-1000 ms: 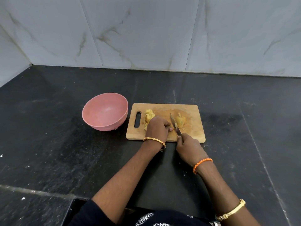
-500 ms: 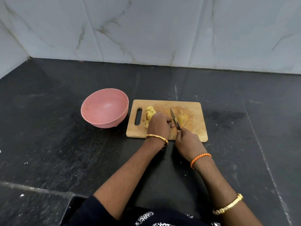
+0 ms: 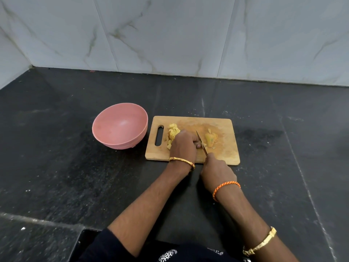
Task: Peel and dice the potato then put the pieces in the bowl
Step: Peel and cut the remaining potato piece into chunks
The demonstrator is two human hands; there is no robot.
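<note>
On the board (image 3: 224,127): left hand (image 3: 184,146) curls over potato (image 3: 172,134)
Right hand (image 3: 217,170): grips knife (image 3: 201,142)
Bowl (image 3: 105,133): beside board, holding nothing

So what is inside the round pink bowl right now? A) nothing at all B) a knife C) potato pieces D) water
A: the round pink bowl shows only its bare inside, while the cut yellow potato pieces lie on the wooden cutting board beside it.

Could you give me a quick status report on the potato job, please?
Right hand grips knife, left hand curled over potato on board. Bowl holds nothing. No obstruction.
</note>
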